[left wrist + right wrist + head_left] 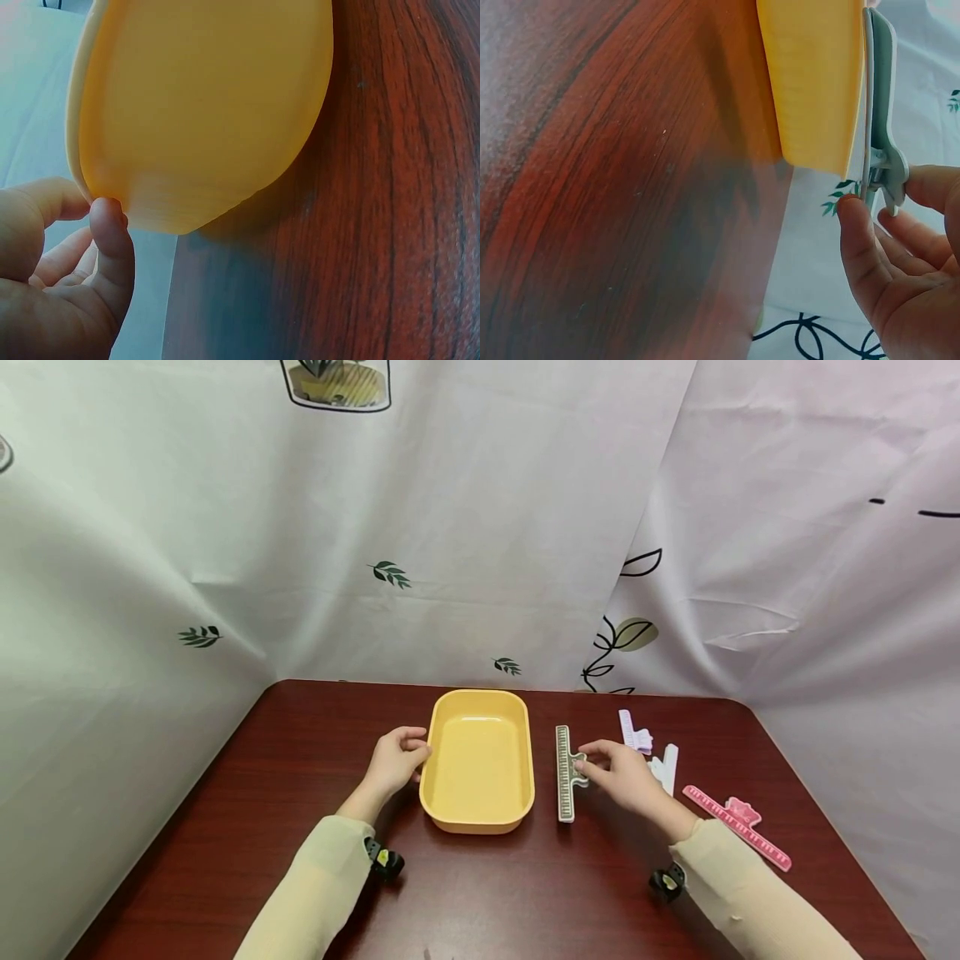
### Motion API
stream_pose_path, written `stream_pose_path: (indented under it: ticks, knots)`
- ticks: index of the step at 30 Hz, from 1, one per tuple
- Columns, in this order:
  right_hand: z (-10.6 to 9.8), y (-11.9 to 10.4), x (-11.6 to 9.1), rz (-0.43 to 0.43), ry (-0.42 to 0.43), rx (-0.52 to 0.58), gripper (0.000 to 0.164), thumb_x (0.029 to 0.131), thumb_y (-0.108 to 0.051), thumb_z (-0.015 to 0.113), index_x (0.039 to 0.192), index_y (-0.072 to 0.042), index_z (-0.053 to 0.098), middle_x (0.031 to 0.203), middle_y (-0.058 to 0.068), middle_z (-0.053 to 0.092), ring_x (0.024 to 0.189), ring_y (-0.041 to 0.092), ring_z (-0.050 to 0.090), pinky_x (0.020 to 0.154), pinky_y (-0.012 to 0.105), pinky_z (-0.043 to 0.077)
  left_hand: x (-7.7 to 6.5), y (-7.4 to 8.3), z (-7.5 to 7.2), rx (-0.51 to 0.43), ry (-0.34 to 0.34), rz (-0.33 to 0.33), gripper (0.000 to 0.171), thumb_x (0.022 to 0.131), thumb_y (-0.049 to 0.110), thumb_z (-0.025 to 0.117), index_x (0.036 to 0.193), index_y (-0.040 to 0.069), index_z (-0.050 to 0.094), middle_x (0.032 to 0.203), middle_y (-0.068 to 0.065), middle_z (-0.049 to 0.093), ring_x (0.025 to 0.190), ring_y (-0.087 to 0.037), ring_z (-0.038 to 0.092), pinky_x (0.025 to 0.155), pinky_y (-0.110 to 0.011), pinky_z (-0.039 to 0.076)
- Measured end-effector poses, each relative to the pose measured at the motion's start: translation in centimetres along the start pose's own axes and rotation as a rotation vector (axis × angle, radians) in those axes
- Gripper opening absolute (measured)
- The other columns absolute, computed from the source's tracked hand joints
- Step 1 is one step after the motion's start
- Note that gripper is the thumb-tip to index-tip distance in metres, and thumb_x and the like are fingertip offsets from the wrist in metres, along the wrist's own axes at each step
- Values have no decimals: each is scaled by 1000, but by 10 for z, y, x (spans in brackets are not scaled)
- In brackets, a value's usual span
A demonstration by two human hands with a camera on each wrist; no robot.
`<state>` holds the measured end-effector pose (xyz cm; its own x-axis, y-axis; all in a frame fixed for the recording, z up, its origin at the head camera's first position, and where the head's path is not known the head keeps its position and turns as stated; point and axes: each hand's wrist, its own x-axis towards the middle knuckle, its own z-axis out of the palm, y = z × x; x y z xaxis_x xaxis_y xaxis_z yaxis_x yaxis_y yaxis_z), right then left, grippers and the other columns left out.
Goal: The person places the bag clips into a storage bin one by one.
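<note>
A yellow rectangular tray (pixel 480 814) with rounded corners sits mid-table. My left hand (pixel 397 756) pinches its left rim between thumb and finger; the left wrist view shows the thumb (pixel 109 225) on the rim. To the right of the tray, my right hand (pixel 622 772) holds a long grey-green clip (pixel 565 777) by its handle. The clip points away from me, and its ruler-like marked bar faces up. In the right wrist view the clip (pixel 883 90) is seen edge-on, its handle between the fingers and thumb, overlapping the tray's side.
Right of my right hand lie a lilac clip (pixel 636 735), a white clip (pixel 666 768) partly behind the hand, and a pink clip (pixel 738 827). The dark red-brown table (pixel 510 902) ends at a white patterned cloth (pixel 480 543) along the back.
</note>
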<state>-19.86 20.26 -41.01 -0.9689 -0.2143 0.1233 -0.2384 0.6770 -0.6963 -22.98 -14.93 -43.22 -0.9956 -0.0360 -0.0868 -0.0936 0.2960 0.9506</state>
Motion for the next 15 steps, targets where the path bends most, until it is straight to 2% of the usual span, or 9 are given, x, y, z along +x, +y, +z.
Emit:
stream_pose_path:
  ticks: [4,11,15]
  knots:
    - [1,-2,1,10,-7,26,35,88,-20,67,112,4,62,85,12,70,59,24,63,49,24,51,-1,1,0,2,-2,2,39,87,6,62,124,-1,54,101,-21,64,57,-13,56,49,-29,53]
    - [0,-6,4,12,-8,28,34,88,-20,67,112,3,62,89,13,70,57,15,61,50,24,51,0,0,0,-6,-6,0,39,87,6,62,124,-2,54,102,-21,64,58,-13,57,49,-27,53]
    - [-1,-10,5,9,-1,26,34,88,-20,67,112,4,62,88,13,70,55,14,60,49,24,50,0,-1,0,8,-11,-13,38,87,8,62,124,-1,56,104,-20,64,62,-12,58,51,-27,53]
